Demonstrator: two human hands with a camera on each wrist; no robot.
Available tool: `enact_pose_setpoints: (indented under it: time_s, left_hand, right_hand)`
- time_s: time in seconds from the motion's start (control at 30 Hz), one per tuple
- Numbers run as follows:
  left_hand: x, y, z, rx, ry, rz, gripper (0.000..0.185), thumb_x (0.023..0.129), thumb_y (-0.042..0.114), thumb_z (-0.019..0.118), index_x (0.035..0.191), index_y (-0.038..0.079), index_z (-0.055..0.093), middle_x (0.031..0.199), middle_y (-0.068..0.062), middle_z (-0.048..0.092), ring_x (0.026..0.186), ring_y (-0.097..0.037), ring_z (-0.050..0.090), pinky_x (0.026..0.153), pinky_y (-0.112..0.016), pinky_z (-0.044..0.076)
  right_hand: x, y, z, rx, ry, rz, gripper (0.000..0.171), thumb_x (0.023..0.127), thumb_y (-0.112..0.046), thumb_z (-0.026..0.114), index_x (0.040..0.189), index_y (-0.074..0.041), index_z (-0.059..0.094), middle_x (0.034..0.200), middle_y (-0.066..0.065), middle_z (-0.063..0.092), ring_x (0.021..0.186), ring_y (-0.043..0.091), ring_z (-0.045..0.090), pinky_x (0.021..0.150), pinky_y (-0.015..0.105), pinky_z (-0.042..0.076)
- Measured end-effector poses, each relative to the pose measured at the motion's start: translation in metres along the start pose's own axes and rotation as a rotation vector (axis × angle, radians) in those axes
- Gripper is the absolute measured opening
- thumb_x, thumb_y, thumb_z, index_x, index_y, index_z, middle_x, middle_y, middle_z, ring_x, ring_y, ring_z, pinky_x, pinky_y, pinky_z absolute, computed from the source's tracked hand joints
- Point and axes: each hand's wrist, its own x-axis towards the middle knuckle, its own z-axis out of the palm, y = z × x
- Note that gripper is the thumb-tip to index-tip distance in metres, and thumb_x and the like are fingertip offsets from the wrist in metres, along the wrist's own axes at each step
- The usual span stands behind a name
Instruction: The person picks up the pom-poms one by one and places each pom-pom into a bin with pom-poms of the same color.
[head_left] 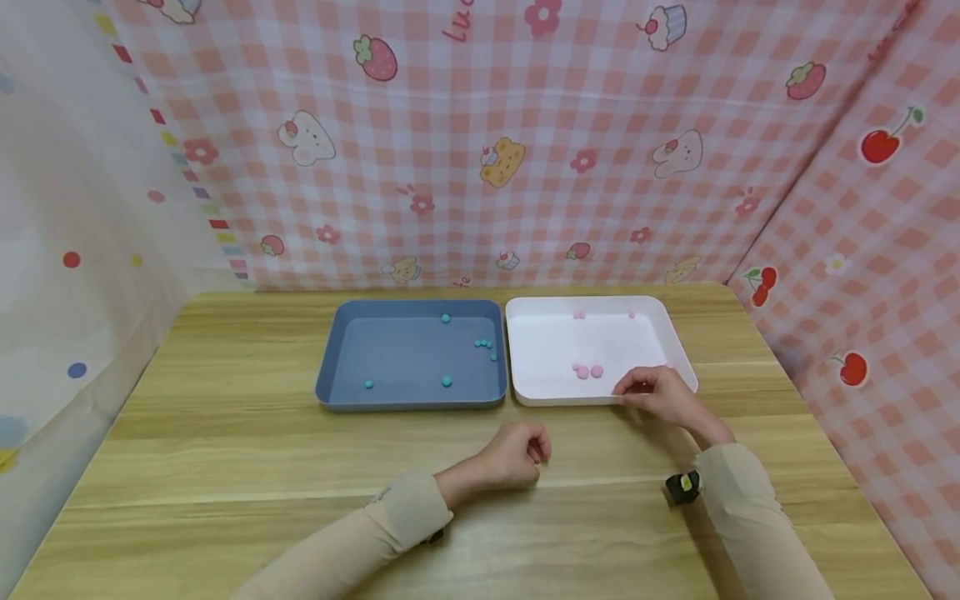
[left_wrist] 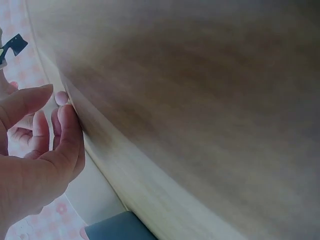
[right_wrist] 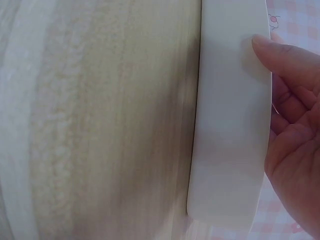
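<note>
At white tray [head_left: 678, 354] rim, right hand [head_left: 660, 393] fingers [right_wrist: 280, 52]

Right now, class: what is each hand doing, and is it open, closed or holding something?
Left hand: loosely curled on the table, holding nothing.
Right hand: at the white tray's near rim; grip unclear.
</note>
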Motion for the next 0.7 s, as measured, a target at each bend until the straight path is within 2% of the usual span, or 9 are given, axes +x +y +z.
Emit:
enact_pose_setpoints:
  time_s: [0.2,0.43,0.7]
  left_hand:
    - [0.000,0.000,0.002,0.062,0.000,0.055,0.030,0.055,-0.022,0.045,0.069,0.001,0.058,0.062,0.000,0.050,0.056,0.000,0.042,0.052,-0.016,0.040]
    - [0.001,-0.002,0.002,0.105,0.012,0.102,0.028,0.054,-0.021,0.048,0.068,0.001,0.058,0.061,-0.002,0.053,0.055,0.001,0.041,0.051,-0.013,0.038]
    - [0.003,0.001,-0.001,0.043,0.017,0.070,0.024,0.059,-0.018,0.053,0.069,0.002,0.059,0.059,0.005,0.049,0.055,-0.001,0.044,0.050,-0.012,0.037]
  right_hand:
    - [0.000,0.001,-0.001,0.008,-0.004,-0.007,0.008,0.078,0.009,0.068,0.084,0.004,0.069,0.080,0.016,0.066,0.070,0.007,0.054,0.063,0.018,0.047]
    - [0.000,0.000,-0.001,-0.002,-0.006,-0.001,0.008,0.079,0.009,0.068,0.084,0.003,0.069,0.080,0.016,0.066,0.070,0.007,0.054,0.063,0.019,0.047]
    - [-0.002,-0.021,-0.002,-0.024,-0.003,-0.024,0.008,0.077,0.014,0.066,0.082,0.009,0.066,0.078,0.019,0.065,0.068,0.010,0.055,0.062,0.020,0.048]
